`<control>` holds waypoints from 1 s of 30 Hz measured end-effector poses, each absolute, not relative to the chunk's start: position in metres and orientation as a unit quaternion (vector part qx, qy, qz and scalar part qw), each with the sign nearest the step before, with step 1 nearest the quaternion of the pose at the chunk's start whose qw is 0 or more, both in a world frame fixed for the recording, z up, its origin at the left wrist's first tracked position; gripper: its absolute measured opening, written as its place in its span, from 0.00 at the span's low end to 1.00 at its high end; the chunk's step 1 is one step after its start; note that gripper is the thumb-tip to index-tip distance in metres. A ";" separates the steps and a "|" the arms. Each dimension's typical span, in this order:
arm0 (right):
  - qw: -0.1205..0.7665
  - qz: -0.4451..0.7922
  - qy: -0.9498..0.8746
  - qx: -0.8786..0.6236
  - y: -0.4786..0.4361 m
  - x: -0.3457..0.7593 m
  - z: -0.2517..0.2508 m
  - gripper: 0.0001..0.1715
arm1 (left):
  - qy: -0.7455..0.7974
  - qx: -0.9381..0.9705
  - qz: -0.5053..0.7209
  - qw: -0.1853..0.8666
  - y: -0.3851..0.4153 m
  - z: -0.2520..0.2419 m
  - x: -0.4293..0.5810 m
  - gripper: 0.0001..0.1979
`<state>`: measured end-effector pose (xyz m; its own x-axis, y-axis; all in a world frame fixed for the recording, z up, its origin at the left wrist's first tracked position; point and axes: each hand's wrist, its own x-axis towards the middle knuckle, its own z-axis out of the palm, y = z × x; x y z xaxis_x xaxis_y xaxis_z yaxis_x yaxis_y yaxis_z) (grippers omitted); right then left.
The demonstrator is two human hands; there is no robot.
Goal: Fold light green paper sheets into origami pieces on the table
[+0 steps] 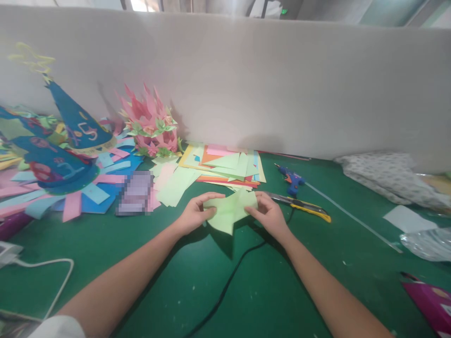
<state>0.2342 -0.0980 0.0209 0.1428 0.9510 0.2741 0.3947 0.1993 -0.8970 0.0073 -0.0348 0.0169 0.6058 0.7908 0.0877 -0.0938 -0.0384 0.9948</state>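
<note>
A light green paper piece (227, 213) with a crease down its middle is held above the green table (169, 281). My left hand (197, 213) pinches its left edge between thumb and fingers. On the right edge, my right hand (269, 216) grips the paper the same way. The paper's lower point hangs down and casts a shadow on the table. Just right of my right hand lies a yellow utility knife (310, 208), and behind it a blue glue gun (291, 180) with a clear glue stick.
Colored paper sheets (225, 164) are stacked behind my hands. A pink paper crown (151, 124) and blue cone hats (81, 122) stand at the left. A black cable (229, 281) crosses the table. Plastic wrap (428, 244) lies at the right.
</note>
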 end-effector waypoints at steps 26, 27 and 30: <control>0.500 0.529 -0.465 -0.504 -0.103 0.203 0.024 0.33 | 0.355 0.487 0.330 0.726 -0.051 0.019 0.026 0.20; 0.487 0.532 -0.466 -0.512 -0.104 0.201 0.024 0.30 | 0.352 0.486 0.334 0.727 -0.052 0.018 0.027 0.20; 0.469 0.534 -0.452 -0.539 -0.106 0.198 0.024 0.27 | 0.351 0.495 0.336 0.720 -0.053 0.017 0.028 0.19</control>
<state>0.1976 -0.1064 0.0243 0.0221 0.9881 -0.1519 -0.0133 -0.1517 -0.9883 0.0282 -0.0535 0.0174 0.5269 0.8320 -0.1736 -0.1369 0.2847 0.9488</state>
